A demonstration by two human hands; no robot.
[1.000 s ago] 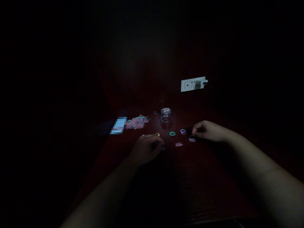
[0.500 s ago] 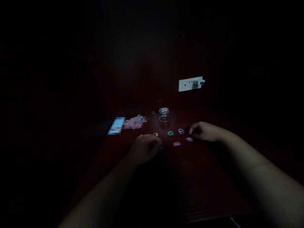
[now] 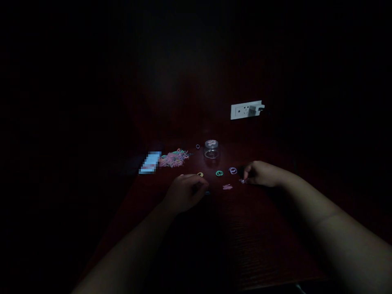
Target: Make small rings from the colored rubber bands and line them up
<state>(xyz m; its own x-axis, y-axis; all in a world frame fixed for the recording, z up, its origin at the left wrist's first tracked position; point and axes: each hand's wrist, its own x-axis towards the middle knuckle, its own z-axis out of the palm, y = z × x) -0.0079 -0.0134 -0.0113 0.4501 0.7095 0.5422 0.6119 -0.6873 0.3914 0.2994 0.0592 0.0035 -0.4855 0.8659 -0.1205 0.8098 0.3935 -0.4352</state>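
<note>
On the dark red table, my left hand is closed, thumb and finger pressed together beside a teal band and a yellow band. Whatever it may hold is hidden. My right hand has its fingertips together at a small group of pale purple bands, partly covering them; I cannot make out what is between the fingers. Between the hands lie green bands, purple bands and pink bands. A mixed pile of colourful bands lies farther left.
A clear lidded jar stands behind the bands, with a single small ring to its left. A bright, pixelated flat object lies left of the pile. A wall socket with a plug is beyond the table.
My right hand has come slightly down, its fingertips closing at the pale purple bands, which now show less. My left hand has hardly moved.
</note>
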